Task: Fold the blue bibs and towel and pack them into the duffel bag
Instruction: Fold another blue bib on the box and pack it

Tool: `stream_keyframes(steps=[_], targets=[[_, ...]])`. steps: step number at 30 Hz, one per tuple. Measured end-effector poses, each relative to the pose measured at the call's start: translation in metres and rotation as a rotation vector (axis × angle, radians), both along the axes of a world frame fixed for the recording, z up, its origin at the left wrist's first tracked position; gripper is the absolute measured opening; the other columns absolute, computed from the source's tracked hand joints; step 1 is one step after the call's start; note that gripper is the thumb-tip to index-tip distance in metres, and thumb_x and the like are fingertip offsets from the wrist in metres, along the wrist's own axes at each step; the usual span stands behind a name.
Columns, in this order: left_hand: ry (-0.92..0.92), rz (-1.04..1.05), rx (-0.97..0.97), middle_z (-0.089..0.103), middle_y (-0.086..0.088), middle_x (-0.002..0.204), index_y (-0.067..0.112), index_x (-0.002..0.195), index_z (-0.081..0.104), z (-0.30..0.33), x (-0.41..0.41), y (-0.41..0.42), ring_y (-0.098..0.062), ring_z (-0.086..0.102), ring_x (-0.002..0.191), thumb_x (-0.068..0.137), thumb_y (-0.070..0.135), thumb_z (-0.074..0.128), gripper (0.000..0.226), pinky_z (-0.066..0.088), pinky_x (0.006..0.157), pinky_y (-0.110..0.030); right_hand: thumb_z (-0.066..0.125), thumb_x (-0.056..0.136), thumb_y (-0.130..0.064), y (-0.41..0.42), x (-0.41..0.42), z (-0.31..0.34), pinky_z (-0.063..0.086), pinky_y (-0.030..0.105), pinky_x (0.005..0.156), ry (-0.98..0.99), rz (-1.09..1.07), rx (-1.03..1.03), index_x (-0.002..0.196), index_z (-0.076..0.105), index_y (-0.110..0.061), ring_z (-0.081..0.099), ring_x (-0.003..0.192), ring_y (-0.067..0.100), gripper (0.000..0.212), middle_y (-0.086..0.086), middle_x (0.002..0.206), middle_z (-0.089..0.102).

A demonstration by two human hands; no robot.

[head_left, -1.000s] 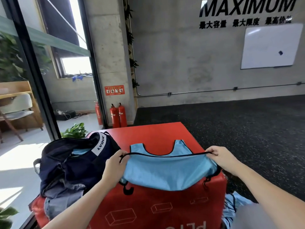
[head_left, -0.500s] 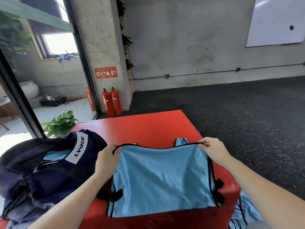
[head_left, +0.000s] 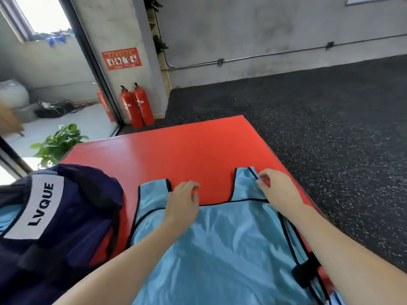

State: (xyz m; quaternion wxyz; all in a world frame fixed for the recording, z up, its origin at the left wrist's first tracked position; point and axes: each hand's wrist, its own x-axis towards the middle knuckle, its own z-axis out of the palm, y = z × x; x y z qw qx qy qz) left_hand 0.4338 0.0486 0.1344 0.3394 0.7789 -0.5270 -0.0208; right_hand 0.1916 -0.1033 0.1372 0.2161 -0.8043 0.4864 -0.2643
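While the bib [head_left: 220, 249] lies flat, the duffel bag [head_left: 55, 216] crowds its left edge.

grey concrete wall [head_left: 253, 25], dark speckled floor [head_left: 330, 111], red extinguishers [head_left: 137, 106], bright window [head_left: 44, 14].

Blue bib [head_left: 220, 249] flat on red top; navy duffel bag [head_left: 57, 227] beside, open.

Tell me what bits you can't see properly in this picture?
- Head view: the blue bib's bottom hem is cut off by the lower edge.
- The duffel bag's inside is mostly hidden by its own flap; the left edge crops it.
- The right hand's fingertips are blurred, so its grip is unclear.
- The left hand covers the bib's strap.
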Motion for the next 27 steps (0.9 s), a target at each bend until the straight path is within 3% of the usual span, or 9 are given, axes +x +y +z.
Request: stream_keyframes(steps=[4, 7, 12, 15, 18, 20, 22, 27], targets=[[0.139, -0.102, 0.017, 0.064, 0.007, 0.108, 0.023, 0.117, 0.066, 0.0, -0.043, -0.059, -0.014, 0.061, 0.095, 0.095, 0.014, 0.056, 0.026, 0.051, 0.093, -0.036, 0.061, 0.096, -0.031, -0.011, 0.008, -0.001, 0.052, 0.046, 0.086, 0.072, -0.019, -0.041, 0.112, 0.061, -0.021, 0.058, 0.1, 0.022, 0.019, -0.001, 0.107, 0.062], [0.237, -0.103, 0.006, 0.067, 0.0, 0.105, 0.02, 0.115, 0.066, 0.003, -0.064, -0.097, -0.018, 0.063, 0.093, 0.094, 0.01, 0.056, 0.026, 0.052, 0.088, -0.036, 0.061, 0.097, -0.034, -0.018, 0.015, -0.003, 0.052, 0.042, 0.081, 0.098, -0.029, -0.037, 0.114, 0.057, -0.023, 0.058, 0.098, 0.022, 0.02, -0.002, 0.106, 0.059], [0.257, -0.058, -0.006, 0.07, -0.005, 0.108, 0.012, 0.113, 0.067, -0.001, -0.07, -0.136, -0.022, 0.064, 0.097, 0.09, 0.008, 0.063, 0.023, 0.048, 0.093, -0.036, 0.06, 0.097, -0.032, -0.027, 0.035, -0.006, 0.049, 0.042, 0.084, 0.135, -0.019, -0.044, 0.131, 0.052, -0.022, 0.057, 0.111, 0.03, 0.037, 0.004, 0.122, 0.059], [0.314, -0.073, 0.0, 0.072, -0.002, 0.11, 0.011, 0.112, 0.069, 0.0, -0.071, -0.143, -0.013, 0.064, 0.096, 0.091, 0.005, 0.064, 0.022, 0.047, 0.093, -0.022, 0.058, 0.097, -0.027, -0.031, 0.045, -0.008, 0.049, 0.042, 0.082, 0.142, -0.021, -0.073, 0.133, 0.053, -0.025, 0.056, 0.112, 0.031, 0.036, 0.005, 0.123, 0.058], [0.319, -0.112, -0.003, 0.074, 0.001, 0.103, 0.011, 0.107, 0.073, 0.001, -0.073, -0.144, -0.006, 0.061, 0.091, 0.091, 0.003, 0.063, 0.02, 0.041, 0.083, -0.006, 0.054, 0.099, -0.024, -0.035, 0.046, -0.011, 0.05, 0.04, 0.081, 0.132, -0.05, -0.095, 0.126, 0.061, -0.028, 0.056, 0.109, 0.029, 0.029, 0.003, 0.117, 0.06], [0.318, -0.116, -0.023, 0.074, 0.004, 0.101, 0.013, 0.103, 0.075, 0.002, -0.075, -0.142, -0.007, 0.063, 0.092, 0.09, 0.0, 0.059, 0.024, 0.041, 0.081, -0.006, 0.054, 0.098, -0.024, -0.038, 0.043, -0.013, 0.049, 0.039, 0.08, 0.068, -0.082, -0.076, 0.117, 0.067, -0.028, 0.058, 0.104, 0.025, 0.023, 0.0, 0.11, 0.062], [0.353, -0.11, -0.063, 0.075, 0.006, 0.1, 0.015, 0.1, 0.077, 0.001, -0.076, -0.14, -0.008, 0.065, 0.096, 0.089, -0.003, 0.055, 0.03, 0.047, 0.088, -0.017, 0.058, 0.097, -0.026, -0.042, 0.041, -0.012, 0.049, 0.037, 0.078, -0.033, -0.113, -0.035, 0.104, 0.07, -0.027, 0.061, 0.095, 0.021, 0.014, -0.004, 0.101, 0.066], [0.448, -0.028, -0.166, 0.073, 0.01, 0.105, 0.019, 0.107, 0.076, 0.007, -0.08, -0.135, -0.005, 0.064, 0.098, 0.095, 0.004, 0.058, 0.026, 0.05, 0.093, -0.022, 0.07, 0.092, -0.029, -0.047, 0.036, 0.002, 0.041, 0.02, 0.069, -0.483, -0.261, 0.202, 0.09, 0.073, -0.017, 0.063, 0.079, 0.007, 0.012, -0.01, 0.084, 0.07]])
